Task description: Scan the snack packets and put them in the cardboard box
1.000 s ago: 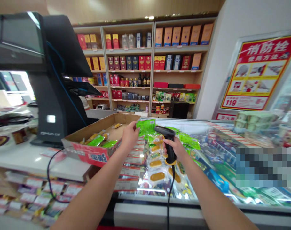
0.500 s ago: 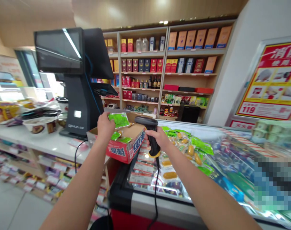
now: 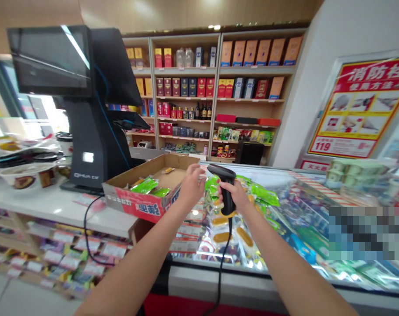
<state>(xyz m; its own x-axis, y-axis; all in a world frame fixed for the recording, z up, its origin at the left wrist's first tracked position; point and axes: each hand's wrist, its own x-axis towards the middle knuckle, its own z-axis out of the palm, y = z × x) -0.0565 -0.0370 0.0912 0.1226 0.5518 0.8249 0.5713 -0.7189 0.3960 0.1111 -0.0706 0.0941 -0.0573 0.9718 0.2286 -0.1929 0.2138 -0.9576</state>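
Observation:
My right hand [image 3: 235, 193] grips the handle of a black barcode scanner [image 3: 228, 199], its head pointing left and its cable hanging down. Just left of the scanner head is my left hand [image 3: 192, 186], its fingers loosely curled and apart, with no packet visible in them. Behind and beneath the scanner, green packets [image 3: 264, 193] and clear packs with yellow, sausage-shaped food [image 3: 222, 237] are spread over the glass top. An open cardboard box [image 3: 120, 199] to the left holds a few green packets [image 3: 145, 185] and a small yellowish pack [image 3: 168, 170].
A black checkout terminal [image 3: 94, 145] stands on the white counter [image 3: 55, 206] at left, beside stacked tubs [image 3: 26, 175]. The glass-topped freezer [image 3: 252, 277] extends right, with egg cartons [image 3: 350, 172] on it. Stocked shelves [image 3: 186, 70] line the back.
My left hand has moved right, from above the box to beside the scanner, and the green packet it held is no longer seen in it. The view has turned slightly right.

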